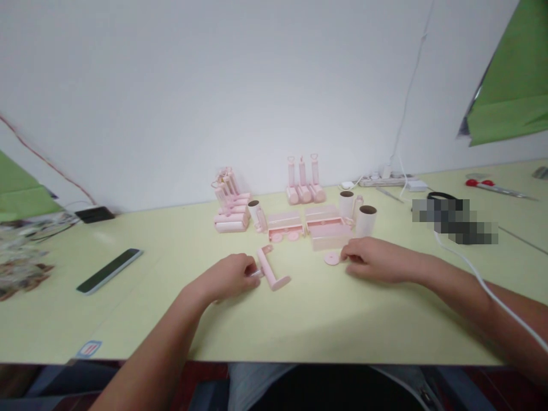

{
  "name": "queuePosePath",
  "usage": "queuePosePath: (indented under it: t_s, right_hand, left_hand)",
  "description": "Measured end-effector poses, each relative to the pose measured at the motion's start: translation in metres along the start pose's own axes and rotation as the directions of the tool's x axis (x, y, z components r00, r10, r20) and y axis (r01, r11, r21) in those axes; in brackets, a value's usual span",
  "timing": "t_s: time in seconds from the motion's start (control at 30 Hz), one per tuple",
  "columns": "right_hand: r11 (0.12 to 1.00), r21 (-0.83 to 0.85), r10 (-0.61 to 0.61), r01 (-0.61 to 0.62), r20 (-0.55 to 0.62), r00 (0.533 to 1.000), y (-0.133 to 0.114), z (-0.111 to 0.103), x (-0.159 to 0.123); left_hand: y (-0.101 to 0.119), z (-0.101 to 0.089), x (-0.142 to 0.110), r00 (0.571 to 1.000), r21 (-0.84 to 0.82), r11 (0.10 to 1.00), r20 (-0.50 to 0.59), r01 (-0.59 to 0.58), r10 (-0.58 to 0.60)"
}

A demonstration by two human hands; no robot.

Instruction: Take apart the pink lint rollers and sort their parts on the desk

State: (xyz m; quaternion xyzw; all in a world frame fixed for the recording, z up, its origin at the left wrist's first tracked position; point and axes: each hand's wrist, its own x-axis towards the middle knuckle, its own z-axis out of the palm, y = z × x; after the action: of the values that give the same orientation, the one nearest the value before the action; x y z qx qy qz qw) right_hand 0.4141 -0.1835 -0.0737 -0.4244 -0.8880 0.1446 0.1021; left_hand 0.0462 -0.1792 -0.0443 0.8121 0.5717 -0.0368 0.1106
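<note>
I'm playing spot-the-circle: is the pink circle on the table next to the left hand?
No, the pink circle lies by the right hand, while the left hand holds the pink roller frame.

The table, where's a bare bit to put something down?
There's bare room between the phone and the left hand, and in front of the pink disc. It's crowded behind the disc, with pink boxes and white rolls.
</note>
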Motion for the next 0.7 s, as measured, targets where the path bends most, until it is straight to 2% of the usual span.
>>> queuePosePath:
  t_s: [0.1, 0.2, 0.37, 0.43, 0.5, 0.57, 0.63, 0.7]
  right_hand:
    - [0.999, -0.002, -0.052, 0.052, -0.047, 0.998, -0.002, 0.013, 0.006]
    - [0.998, -0.014, -0.065, 0.064, -0.078, 0.995, -0.007, 0.020, 0.010]
    - [0.997, 0.000, -0.079, 0.079, -0.085, 0.993, -0.014, 0.024, 0.014]
    - [0.995, 0.069, -0.066, 0.076, -0.136, 0.988, -0.016, 0.024, 0.014]
    - [0.966, 0.243, -0.031, 0.083, -0.213, 0.977, -0.019, 0.024, 0.014]
    - [0.843, 0.530, 0.037, 0.096, -0.234, 0.971, -0.023, 0.024, 0.013]
    - [0.594, 0.799, 0.079, 0.096, -0.177, 0.981, -0.027, 0.025, 0.012]
    - [0.337, 0.938, 0.088, 0.080, -0.116, 0.989, -0.031, 0.026, 0.011]
  left_hand:
    - [0.002, -0.002, -0.001, 0.999, -0.026, 0.998, 0.014, -0.048, 0.048]
    - [0.009, -0.014, -0.003, 0.993, -0.083, 0.990, 0.012, -0.114, 0.116]
    - [0.039, -0.034, -0.007, 0.973, -0.183, 0.956, -0.070, -0.231, 0.222]
    - [0.056, -0.039, -0.008, 0.955, -0.218, 0.931, -0.113, -0.293, 0.274]
    - [0.072, -0.041, -0.007, 0.932, -0.252, 0.899, -0.159, -0.358, 0.327]
    - [0.086, -0.040, -0.003, 0.901, -0.264, 0.864, -0.196, -0.429, 0.387]
    - [0.097, -0.036, 0.003, 0.864, -0.269, 0.824, -0.230, -0.498, 0.447]
    - [0.104, -0.028, 0.013, 0.831, -0.291, 0.781, -0.267, -0.552, 0.488]
